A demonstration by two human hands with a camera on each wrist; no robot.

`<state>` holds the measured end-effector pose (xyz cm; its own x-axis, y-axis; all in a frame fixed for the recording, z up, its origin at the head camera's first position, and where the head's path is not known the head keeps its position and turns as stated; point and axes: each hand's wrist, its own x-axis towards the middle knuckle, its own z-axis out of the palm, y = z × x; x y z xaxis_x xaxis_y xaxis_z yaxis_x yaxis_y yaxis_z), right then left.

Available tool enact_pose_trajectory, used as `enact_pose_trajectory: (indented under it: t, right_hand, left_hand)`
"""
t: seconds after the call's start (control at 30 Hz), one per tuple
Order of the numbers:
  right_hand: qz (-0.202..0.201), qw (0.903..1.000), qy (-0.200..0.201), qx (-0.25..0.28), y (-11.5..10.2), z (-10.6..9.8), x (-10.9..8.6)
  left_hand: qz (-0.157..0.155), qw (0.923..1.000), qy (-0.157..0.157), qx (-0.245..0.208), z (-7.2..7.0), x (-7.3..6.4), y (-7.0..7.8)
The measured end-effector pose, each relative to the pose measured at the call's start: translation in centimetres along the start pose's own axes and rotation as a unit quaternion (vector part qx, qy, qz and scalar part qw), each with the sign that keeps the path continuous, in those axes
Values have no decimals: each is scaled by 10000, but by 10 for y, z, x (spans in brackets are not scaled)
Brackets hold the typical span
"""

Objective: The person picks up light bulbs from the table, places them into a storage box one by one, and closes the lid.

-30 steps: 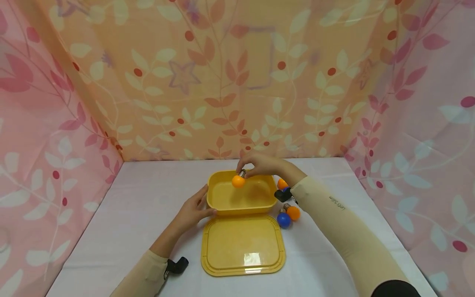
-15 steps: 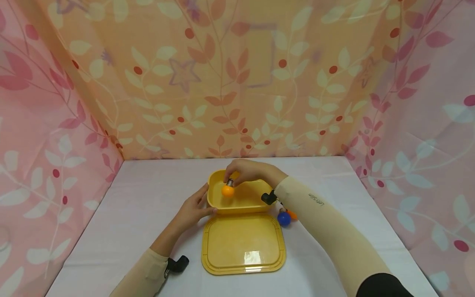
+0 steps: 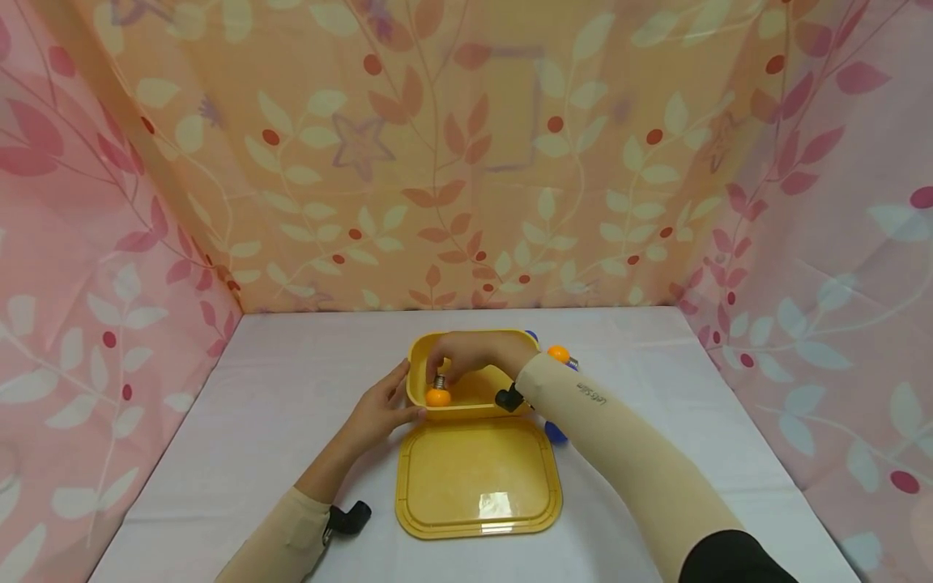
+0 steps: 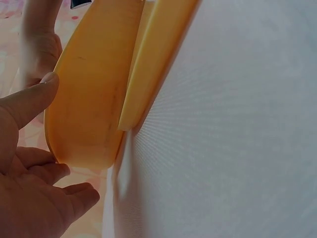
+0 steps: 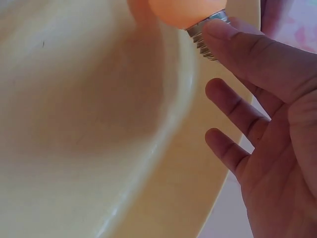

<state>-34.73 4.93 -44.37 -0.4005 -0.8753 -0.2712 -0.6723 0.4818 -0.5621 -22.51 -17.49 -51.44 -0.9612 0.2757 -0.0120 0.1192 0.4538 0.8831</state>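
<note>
Inside the yellow plastic box (image 3: pixel 477 410), near its front-left corner, an orange light bulb (image 3: pixel 438 397) points globe-down. My right hand (image 3: pixel 470 354) reaches over the box and pinches the bulb's metal screw base between thumb and fingertips; the right wrist view shows the other fingers spread apart. I cannot tell whether the globe touches the box floor. At the box's left side, my left hand (image 3: pixel 375 413) rests against it. In the left wrist view the thumb lies on the box wall (image 4: pixel 91 84), and fairly straight, relaxed fingers touch its end.
A yellow lid (image 3: pixel 477 486) lies flat directly in front of the box. To the right, partly hidden by the right forearm, are an orange bulb (image 3: pixel 559 354) and a blue bulb (image 3: pixel 555 433). Another blue piece (image 3: pixel 532 334) peeks out behind the box's back-right corner.
My right hand has moved left and down into the box with the orange bulb, from above its middle to the front-left corner. My left hand and the lid have stayed put.
</note>
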Motion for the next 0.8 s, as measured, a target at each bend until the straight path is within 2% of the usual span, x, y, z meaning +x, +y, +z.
enact_pose_trajectory:
  t: [0.17,0.37,0.6,0.8]
  right_hand:
    - [5,9999,-93,-56,-4,3,0]
    - [-1,9985,371,-413,-6,-5,-13]
    - [-25,9933,925,-695,-17,-24,-48]
    - [-127,9888,1409,-483,-20,-34,-86]
  left_hand:
    - [-72,10000,-9,-24,1,-1,1]
    - [-32,10000,-17,-52,0,-1,2]
    - [-85,9999,-38,-47,-1,-1,4]
    - [-111,9999,-29,-52,0,-1,6]
